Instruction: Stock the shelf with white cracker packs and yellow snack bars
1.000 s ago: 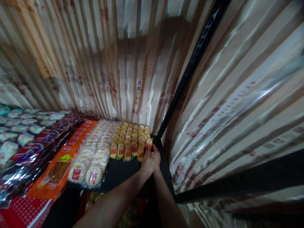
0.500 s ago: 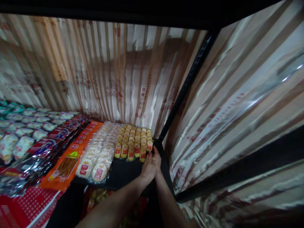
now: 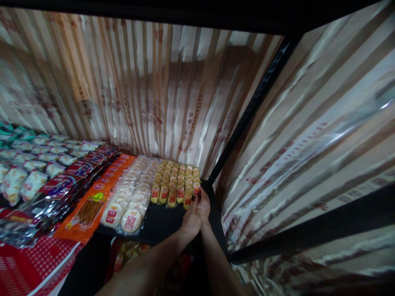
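My left hand (image 3: 191,217) and my right hand (image 3: 204,207) are close together at the front right corner of a block of small yellow snack packs (image 3: 172,195). Their fingers close in around the front right snack pack (image 3: 196,188), which carries a red label. The fingertips are partly hidden, and the lower part of that pack is covered by the hands. The yellow packs stand in several tidy rows on a black shelf (image 3: 162,220).
Left of the yellow packs lie round white crackers (image 3: 132,220) in clear wrap, orange pretzel-stick bags (image 3: 89,209), dark red bags (image 3: 74,172) and white packs (image 3: 33,185). A black post (image 3: 247,113) rises at the corner; striped sheeting (image 3: 173,94) hangs behind.
The view has shifted slightly. Both hands stay at the same front right pack, with hardly any movement against the rows.
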A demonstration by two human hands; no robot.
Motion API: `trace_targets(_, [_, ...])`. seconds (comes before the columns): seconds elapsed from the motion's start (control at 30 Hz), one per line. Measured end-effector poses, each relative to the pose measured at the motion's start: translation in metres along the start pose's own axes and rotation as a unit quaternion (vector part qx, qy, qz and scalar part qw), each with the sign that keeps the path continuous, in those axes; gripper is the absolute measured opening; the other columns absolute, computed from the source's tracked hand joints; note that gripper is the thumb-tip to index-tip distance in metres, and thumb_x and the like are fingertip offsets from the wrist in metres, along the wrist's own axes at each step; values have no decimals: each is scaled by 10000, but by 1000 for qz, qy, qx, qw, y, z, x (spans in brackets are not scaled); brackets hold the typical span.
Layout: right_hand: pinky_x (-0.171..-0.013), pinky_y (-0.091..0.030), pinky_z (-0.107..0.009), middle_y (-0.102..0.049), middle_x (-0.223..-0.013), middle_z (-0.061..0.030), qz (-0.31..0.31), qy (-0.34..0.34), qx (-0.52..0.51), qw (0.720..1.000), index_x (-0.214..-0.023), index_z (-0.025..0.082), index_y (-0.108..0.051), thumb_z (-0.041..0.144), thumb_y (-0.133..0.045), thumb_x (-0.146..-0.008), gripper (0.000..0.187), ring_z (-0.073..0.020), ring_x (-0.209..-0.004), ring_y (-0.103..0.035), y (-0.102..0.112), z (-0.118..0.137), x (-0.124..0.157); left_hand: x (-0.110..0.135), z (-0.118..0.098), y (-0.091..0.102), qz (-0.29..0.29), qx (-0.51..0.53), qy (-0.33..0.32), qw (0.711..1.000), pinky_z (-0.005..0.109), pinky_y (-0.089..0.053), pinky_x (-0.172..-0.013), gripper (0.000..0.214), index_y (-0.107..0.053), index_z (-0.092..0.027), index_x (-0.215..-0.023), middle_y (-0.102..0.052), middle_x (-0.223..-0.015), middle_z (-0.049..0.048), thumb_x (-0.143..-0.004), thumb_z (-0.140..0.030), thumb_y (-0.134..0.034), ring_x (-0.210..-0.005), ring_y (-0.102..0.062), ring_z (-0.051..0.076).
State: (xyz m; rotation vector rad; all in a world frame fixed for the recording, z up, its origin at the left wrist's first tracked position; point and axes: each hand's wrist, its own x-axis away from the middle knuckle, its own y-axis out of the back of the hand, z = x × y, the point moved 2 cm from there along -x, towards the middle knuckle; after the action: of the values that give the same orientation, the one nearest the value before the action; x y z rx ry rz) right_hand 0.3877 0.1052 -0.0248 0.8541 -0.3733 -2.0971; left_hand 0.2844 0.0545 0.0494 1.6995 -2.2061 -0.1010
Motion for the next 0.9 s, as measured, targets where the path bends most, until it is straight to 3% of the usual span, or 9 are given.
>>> trace_targets(0.1, [-941, -395, -402, -594, -1146, -121, -3, -11, 30, 999, -1185, 152, -555, 301, -389, -752, 487, -245, -1098, -504, 0, 0, 5, 1, 4, 1, 17, -1, -7, 1000, 290, -212, -1115, 454, -481, -163, -1287, -498, -1341, 70, -856, -204, -344, -1306, -360, 158])
trace_targets(0.3, [-907, -406, -400, -594, -1128, -127, 0, -5, 35, 999, -1187, 142, -544, 315, -382, -757, 492, -247, -1070, -509, 1, 6, 13, 5, 12, 3, -11, -2, -16, 1000, 271, -281, -1085, 401, -560, -178, -1199, -598, -1230, 62, -838, -222, -391, -1229, -462, 165])
trace_targets(0.47, [-941, -368, -441, -542, -1208, -155, -23, -13, 45, 999, -1160, 137, -551, 310, -374, -777, 456, -266, -1146, -457, 17, 21, 38, 29, 24, 14, -37, -46, -68, 996, 281, -364, -1028, 369, -596, -172, -1101, -620, -1170, 74, -848, -207, -330, -1107, -548, 167])
trace_targets(0.63, [-956, -375, -420, -543, -1196, -168, -43, -3, 15, 999, -1093, 118, -583, 307, -363, -823, 396, -246, -1144, -474, 33, 55, 83, 74, 50, 34, -24, -51, -173, 983, 252, -414, -951, 344, -572, -186, -1068, -633, -1077, 60, -846, -175, -309, -1019, -567, 142])
trace_targets(0.73, [-928, -415, -383, -587, -1113, -132, -18, 13, -29, 999, -1050, 153, -596, 279, -349, -845, 346, -208, -1072, -528, 32, 76, 119, 100, 74, 52, -8, -51, -181, 982, 273, -435, -910, 315, -561, -181, -1042, -643, -1025, 70, -852, -177, -309, -981, -577, 152])
trace_targets(0.83, [-882, -451, -358, -626, -1051, -91, 48, 13, -76, 996, -1007, 185, -613, 217, -355, -833, 313, -182, -996, -574, 23, 91, 162, 121, 106, 73, -25, -52, -189, 980, 292, -456, -861, 286, -552, -173, -1004, -645, -970, 78, -820, -148, -334, -932, -588, 161])
trace_targets(0.9, [-875, -461, -343, -652, -1015, -74, 127, 29, -116, 985, -976, 194, -631, 159, -368, -794, 322, -174, -974, -590, 11, 97, 190, 132, 129, 86, -31, -66, -196, 978, 305, -458, -849, 271, -550, -174, -979, -641, -967, 77, -764, -122, -394, -926, -586, 172])
